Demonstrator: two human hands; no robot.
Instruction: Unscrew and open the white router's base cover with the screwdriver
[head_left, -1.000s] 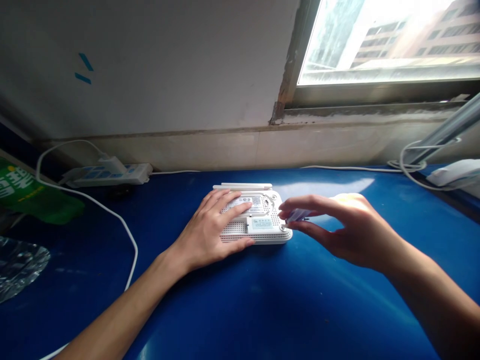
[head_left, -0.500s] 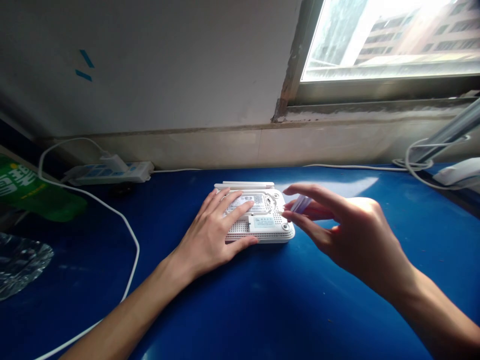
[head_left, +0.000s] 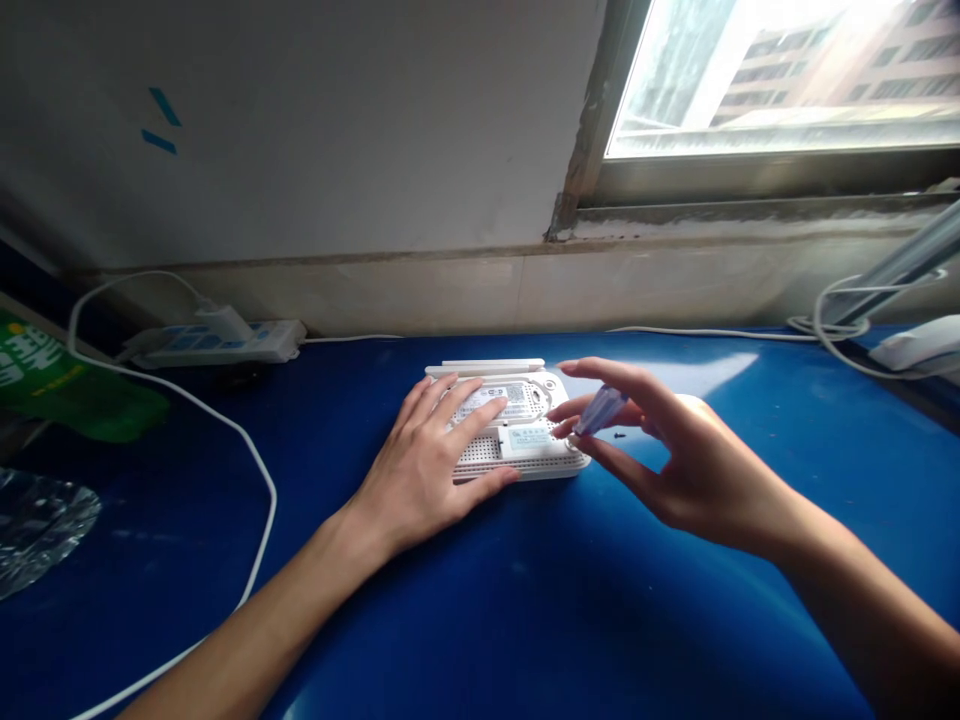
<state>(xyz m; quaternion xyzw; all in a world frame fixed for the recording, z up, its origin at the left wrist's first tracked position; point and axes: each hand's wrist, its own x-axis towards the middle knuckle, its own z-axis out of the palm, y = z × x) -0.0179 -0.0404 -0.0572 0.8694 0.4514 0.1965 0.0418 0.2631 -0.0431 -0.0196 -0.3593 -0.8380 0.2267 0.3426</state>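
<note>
Two bare hands work at a white router (head_left: 521,468), which lies upside down near the middle of the frame. The left hand (head_left: 420,465) is open, its spread fingers (head_left: 484,408) pressing flat on the router's perforated underside without gripping it. The right hand (head_left: 682,475) hovers just beside the router's right corner, with the thumb and fingers pinched on a pale blue sliver (head_left: 604,410) and the index finger arched above. This view does not show what the sliver is.

The router looks light, with a stiff plastic shell. A flat palm should keep it steady, and its long sides look the safest place to take hold, since the folded antennas (head_left: 491,365) along its far edge appear thin. The sliver looks light and easy to drop, so a fingertip pinch at its edges suits it.

A tiny dark speck (head_left: 620,435), too small to identify, lies just right of the router on the blue tabletop (head_left: 525,625). Farther left, a white cable (head_left: 262,470) curves down from a power strip (head_left: 225,345) at the upper left, near a green plastic bag (head_left: 67,390) and crumpled clear plastic (head_left: 37,530). At the upper right, a bright window (head_left: 780,80) sits above a coiled cable (head_left: 832,325).
</note>
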